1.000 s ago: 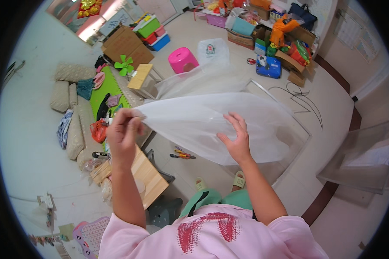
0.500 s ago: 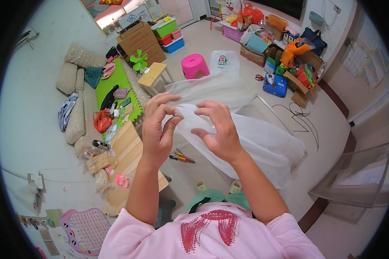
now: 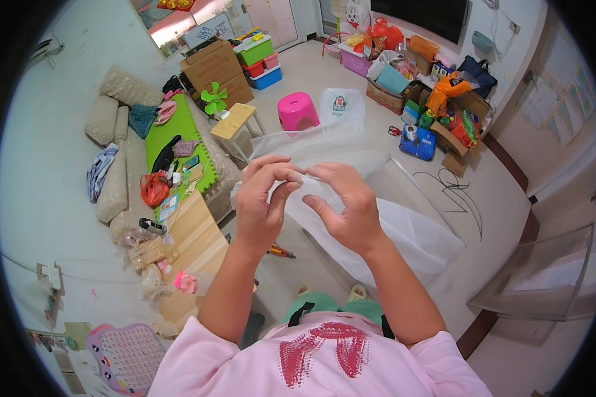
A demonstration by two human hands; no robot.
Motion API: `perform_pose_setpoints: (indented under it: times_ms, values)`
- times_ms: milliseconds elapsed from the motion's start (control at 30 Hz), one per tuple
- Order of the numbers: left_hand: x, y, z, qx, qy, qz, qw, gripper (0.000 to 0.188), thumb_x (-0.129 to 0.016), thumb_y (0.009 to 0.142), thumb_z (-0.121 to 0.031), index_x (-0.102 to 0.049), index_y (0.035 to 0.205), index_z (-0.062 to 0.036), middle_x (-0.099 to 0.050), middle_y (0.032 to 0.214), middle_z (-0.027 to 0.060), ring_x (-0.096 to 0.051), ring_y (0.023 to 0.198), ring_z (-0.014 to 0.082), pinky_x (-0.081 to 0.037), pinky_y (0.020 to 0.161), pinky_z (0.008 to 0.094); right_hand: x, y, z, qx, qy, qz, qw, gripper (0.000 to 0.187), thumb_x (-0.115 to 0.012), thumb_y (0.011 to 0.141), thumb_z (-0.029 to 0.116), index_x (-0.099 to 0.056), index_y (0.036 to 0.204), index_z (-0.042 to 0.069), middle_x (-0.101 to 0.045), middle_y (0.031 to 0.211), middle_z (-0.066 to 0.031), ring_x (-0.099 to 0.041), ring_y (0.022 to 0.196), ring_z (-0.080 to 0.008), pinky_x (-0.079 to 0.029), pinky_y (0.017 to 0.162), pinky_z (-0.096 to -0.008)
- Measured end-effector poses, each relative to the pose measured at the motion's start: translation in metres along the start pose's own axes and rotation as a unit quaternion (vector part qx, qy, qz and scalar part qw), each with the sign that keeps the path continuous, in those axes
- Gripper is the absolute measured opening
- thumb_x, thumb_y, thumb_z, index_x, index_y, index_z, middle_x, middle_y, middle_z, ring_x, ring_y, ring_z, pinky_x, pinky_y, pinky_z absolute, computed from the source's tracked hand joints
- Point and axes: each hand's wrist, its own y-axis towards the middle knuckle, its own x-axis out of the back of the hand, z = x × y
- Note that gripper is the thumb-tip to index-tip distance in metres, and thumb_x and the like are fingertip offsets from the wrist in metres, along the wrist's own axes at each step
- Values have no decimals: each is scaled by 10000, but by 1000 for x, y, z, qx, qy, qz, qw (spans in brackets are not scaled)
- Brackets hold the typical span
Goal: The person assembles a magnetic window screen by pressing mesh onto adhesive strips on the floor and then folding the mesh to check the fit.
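A long piece of sheer white mesh fabric [image 3: 404,231] hangs from in front of me and spreads over the floor to the right. My left hand [image 3: 261,202] pinches its upper edge between thumb and bent index finger. Close beside it, my right hand [image 3: 347,212] is curved with its thumb apart from the fingers; its fingertips are by the left fingertips, at the mesh. A thin rectangular frame [image 3: 425,186] lies on the floor, partly covered by the mesh. Orange-handled tools [image 3: 281,251] lie on the floor, partly hidden behind my left forearm.
To the left stand a wooden table [image 3: 195,228] with small items and a sofa with a green mat [image 3: 169,149]. Ahead are a yellow stool [image 3: 234,121], a pink stool [image 3: 298,111] and a white plastic bag [image 3: 343,109]. Black cable [image 3: 458,195] and filled boxes [image 3: 450,135] lie right.
My hands have come closer together, the right fingertips now meeting the left ones. Both have shifted slightly to the right, and the mesh between them has moved along.
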Motion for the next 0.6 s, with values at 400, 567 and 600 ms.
perform_pose_setpoints:
  times_ms: [400,567,600]
  values:
    - [8,7,-6,-64,41,-71,995,109,-625,690,13,-543,754,-19,-587,1084,126,-474,1073,282,-354,911,362,-9,9,14,74,-54,-41,995,177,-638,675,-4,-588,841,33,-598,776,-95,-568,720,-266,-442,645,-352]
    - [-7,9,7,-69,-88,-81,990,114,-601,710,47,-545,778,-25,-617,904,106,-561,917,273,-401,861,381,-5,14,8,68,-57,-33,996,130,-622,667,3,-574,784,35,-592,747,-95,-570,706,-270,-448,633,-357]
    - [-9,8,11,-82,-110,-98,986,86,-576,742,49,-539,786,-15,-603,847,101,-566,873,259,-401,852,389,-8,16,8,82,-56,-40,994,137,-619,664,-13,-577,786,31,-592,747,-100,-571,706,-272,-454,622,-354]
